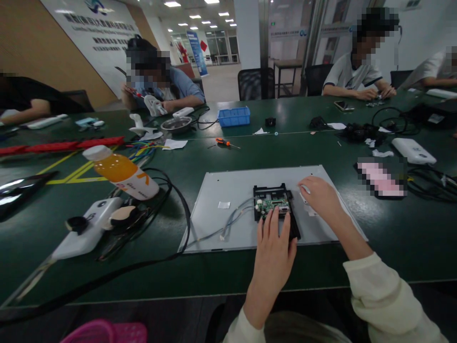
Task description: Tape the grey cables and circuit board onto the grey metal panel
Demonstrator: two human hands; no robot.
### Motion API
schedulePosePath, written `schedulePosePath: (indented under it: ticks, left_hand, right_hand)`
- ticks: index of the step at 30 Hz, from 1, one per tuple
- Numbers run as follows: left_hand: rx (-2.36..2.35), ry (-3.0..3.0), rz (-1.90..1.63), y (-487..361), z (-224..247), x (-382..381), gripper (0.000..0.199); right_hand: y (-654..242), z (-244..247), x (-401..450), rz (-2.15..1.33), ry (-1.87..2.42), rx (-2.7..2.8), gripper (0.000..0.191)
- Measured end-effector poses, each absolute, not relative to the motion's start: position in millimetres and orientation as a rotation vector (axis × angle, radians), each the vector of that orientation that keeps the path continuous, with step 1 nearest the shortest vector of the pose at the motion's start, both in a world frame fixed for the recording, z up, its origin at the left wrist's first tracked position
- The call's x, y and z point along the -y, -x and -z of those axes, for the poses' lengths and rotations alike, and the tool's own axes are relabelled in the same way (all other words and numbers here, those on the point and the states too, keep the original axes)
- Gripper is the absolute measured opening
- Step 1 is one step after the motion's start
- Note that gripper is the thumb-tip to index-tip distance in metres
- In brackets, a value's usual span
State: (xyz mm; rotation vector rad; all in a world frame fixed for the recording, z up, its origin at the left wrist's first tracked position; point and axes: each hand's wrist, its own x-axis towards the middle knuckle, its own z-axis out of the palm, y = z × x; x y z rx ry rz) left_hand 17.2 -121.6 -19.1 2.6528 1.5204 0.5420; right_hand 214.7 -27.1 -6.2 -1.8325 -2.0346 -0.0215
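Note:
A flat grey metal panel (205,209) lies on the green table in front of me. On it rests a black plastic frame (296,231) carrying a green circuit board (266,206). Thin grey wires (233,214) run from the board's left side toward the panel's lower left. With its fingers spread, my left hand (274,250) lies over the near part of the board and frame. To the right of the frame, my right hand (319,197) is closed in a pinch just above the panel. A small pale bit shows at those fingertips, too small to name.
An orange drink bottle (123,174), a white device (87,228) and a black cable (183,205) lie on the left. Farther back are an orange screwdriver (223,142) and a blue basket (233,117). A pink-screened phone (381,178) lies right. Several people work across the table.

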Motion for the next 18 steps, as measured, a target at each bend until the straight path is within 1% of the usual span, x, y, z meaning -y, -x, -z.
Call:
schedulePosePath:
  ticks: [8, 18]
  left_hand:
    - [-1.508, -2.636, -0.498, -15, 17, 121, 0.059]
    - [-1.526, -2.629, -0.468, -15, 17, 121, 0.062]
  right_hand:
    - [-207, -7, 37, 0.056, 1.776, 2.065, 0.027]
    - [-204, -6, 39, 0.022, 1.762, 2.081, 0.027]
